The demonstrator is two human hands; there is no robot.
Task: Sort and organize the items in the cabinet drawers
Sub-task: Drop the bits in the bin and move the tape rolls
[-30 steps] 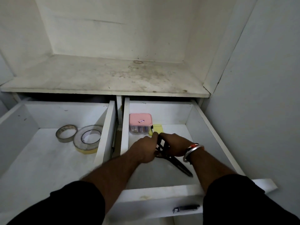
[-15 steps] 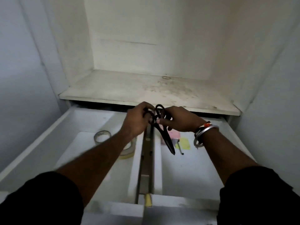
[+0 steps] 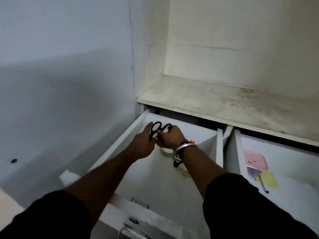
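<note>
Left hand (image 3: 143, 145) and right hand (image 3: 170, 138) each grasp a handle loop of the black scissors (image 3: 161, 127), held over the left drawer (image 3: 155, 187), at its 11 o'clock corner. Tape roll (image 3: 165, 152) directly beneath. Pink box (image 3: 255, 160) at 3 o'clock, in the right drawer (image 3: 293, 169).

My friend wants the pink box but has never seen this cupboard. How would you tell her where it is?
Under the dusty white cabinet shelf, look in the open white drawer on the right. By its left wall lies a small box with a pink lid, next to a yellow sticky note pad. It is the only pink thing in view.
</note>
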